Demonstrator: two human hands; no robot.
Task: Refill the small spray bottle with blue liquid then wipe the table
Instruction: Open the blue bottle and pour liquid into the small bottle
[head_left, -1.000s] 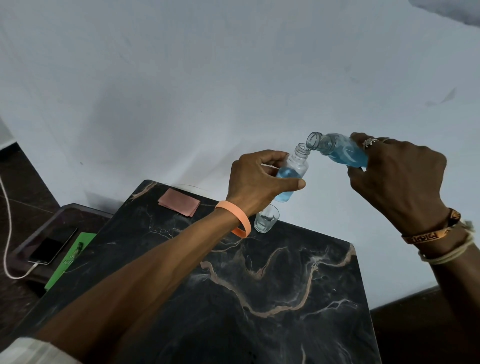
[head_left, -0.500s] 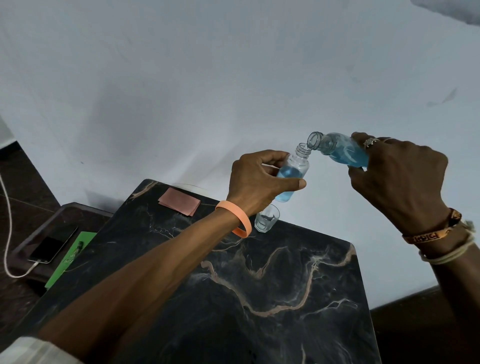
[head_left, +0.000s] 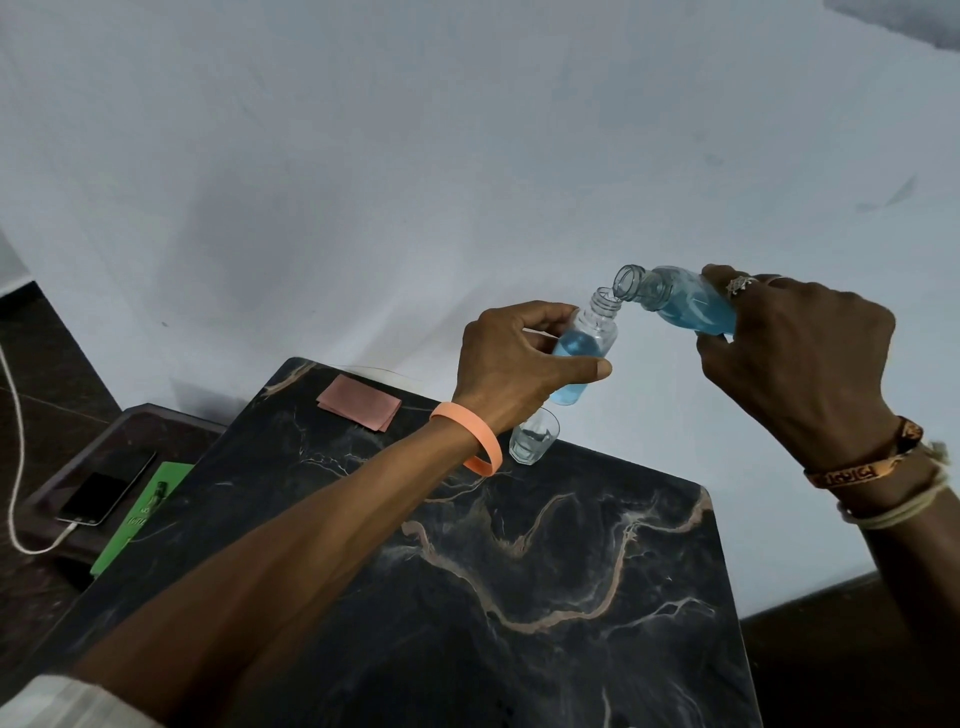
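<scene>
Raised left hand (head_left: 514, 364) and right hand (head_left: 795, 353) have fingers (head_left: 540, 313) curled, apparently gripping.

The small bottle (head_left: 584, 358) is clear and has no top on. It is more than half full of blue water. The left hand (head_left: 511, 358) holds it up in the air over the far edge of the table (head_left: 519, 597), leaning a little. The big bottle (head_left: 680, 304) is clear with blue water inside too. The right hand (head_left: 795, 353) holds it tipped on its side, its open mouth just over the small bottle's mouth. A folded pink cloth (head_left: 359, 401) lies flat on the dark table's far left corner.
</scene>
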